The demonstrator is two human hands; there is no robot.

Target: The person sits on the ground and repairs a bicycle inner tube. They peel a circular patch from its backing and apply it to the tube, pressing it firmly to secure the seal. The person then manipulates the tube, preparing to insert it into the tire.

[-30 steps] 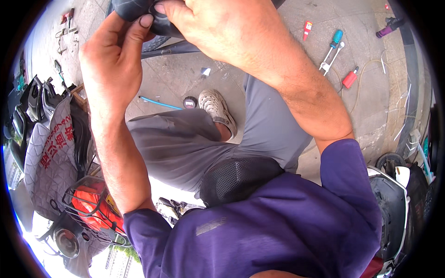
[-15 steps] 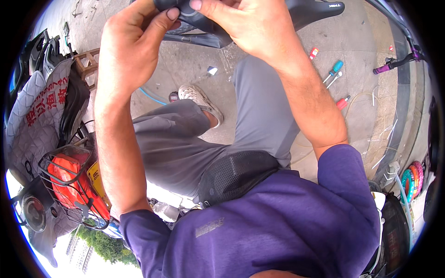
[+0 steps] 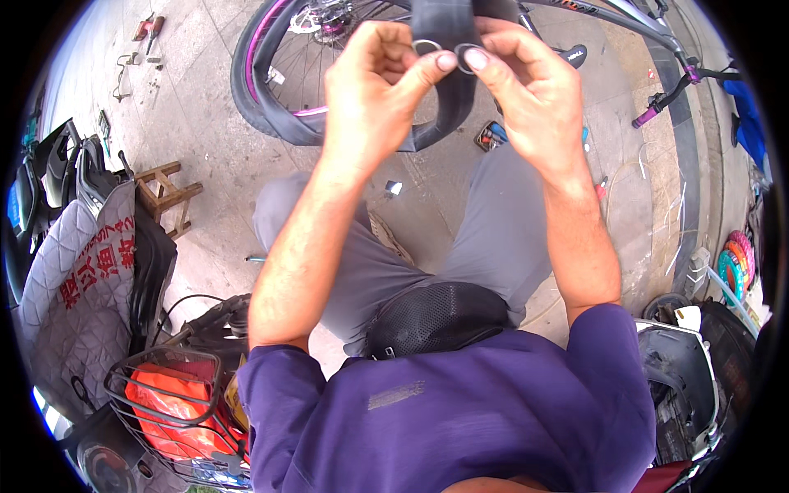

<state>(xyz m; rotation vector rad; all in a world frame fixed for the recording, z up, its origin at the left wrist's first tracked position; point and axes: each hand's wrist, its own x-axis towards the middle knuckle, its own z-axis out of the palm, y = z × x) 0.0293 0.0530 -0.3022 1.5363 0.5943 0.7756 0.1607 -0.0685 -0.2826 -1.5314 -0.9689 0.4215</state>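
Both hands are raised to the top centre of the frame, pinching a black inner tube (image 3: 448, 90) between them. The left hand (image 3: 374, 94) grips it with thumb and forefinger closed just beside a small metal ring (image 3: 426, 47); the right hand (image 3: 526, 90) does the same beside a second ring (image 3: 466, 57), thumbs nearly touching. Neither hand is loose; both are clamped on the rubber.

A slip seems the main risk: the hold is by fingertips only, so if the limp tube sags or twists, a ring could pop free and drop to the pavement (image 3: 205, 156) among the small parts lying there. Pulling the rubber too hard between the thumbs could also strain it.

The tube looks matt black, soft and flattened, folded over the hands and hanging in a loop toward the grey-trousered knees.

Behind it, at upper centre, stands a bicycle wheel (image 3: 275, 90) with a purple rim, with a purple-ended handlebar (image 3: 666, 99) at upper right. A small wooden stool (image 3: 168, 193) sits at left, a wire basket (image 3: 156, 411) holding something orange at lower left.
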